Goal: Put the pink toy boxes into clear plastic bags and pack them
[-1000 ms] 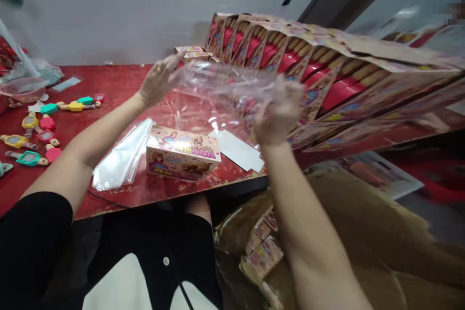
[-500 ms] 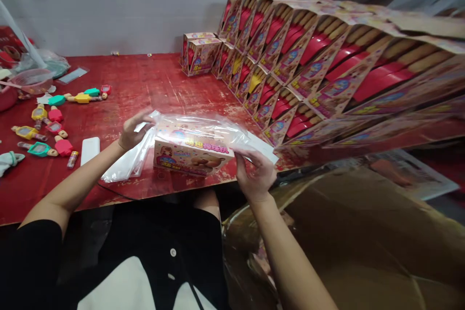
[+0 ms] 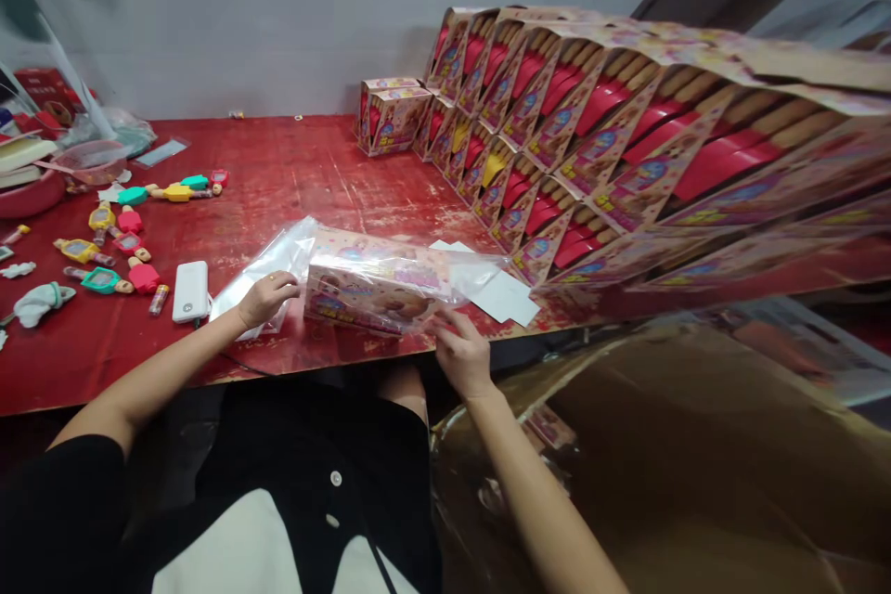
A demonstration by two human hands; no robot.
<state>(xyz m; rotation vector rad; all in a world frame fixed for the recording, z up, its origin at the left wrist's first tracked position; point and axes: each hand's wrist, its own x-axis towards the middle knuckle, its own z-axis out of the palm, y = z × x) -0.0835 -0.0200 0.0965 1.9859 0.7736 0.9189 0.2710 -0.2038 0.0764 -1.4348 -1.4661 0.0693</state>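
A printed cardboard box [image 3: 376, 283] lies near the front edge of the red table, with a clear plastic bag [image 3: 480, 274] draped over its top and front. My left hand [image 3: 268, 299] is at the box's left end, its fingers closed on the edge of the plastic. At the lower right corner of the box, my right hand [image 3: 463, 348] pinches the film between thumb and fingers. More clear bags [image 3: 257, 283] lie flat beside my left hand. White paper pieces [image 3: 505, 297] rest on the table right of the box.
Printed boxes [image 3: 591, 130] stand stacked along the right, with two smaller ones [image 3: 396, 121] at the back. On the left lie a white power bank [image 3: 190, 290], small coloured toy watches [image 3: 101, 279] and a pink basket [image 3: 32, 197]. A large brown carton [image 3: 682, 445] is at lower right.
Both hands have moved down toward the table's front edge. The plastic now hangs over the front of the box, where it lay mostly on top before.
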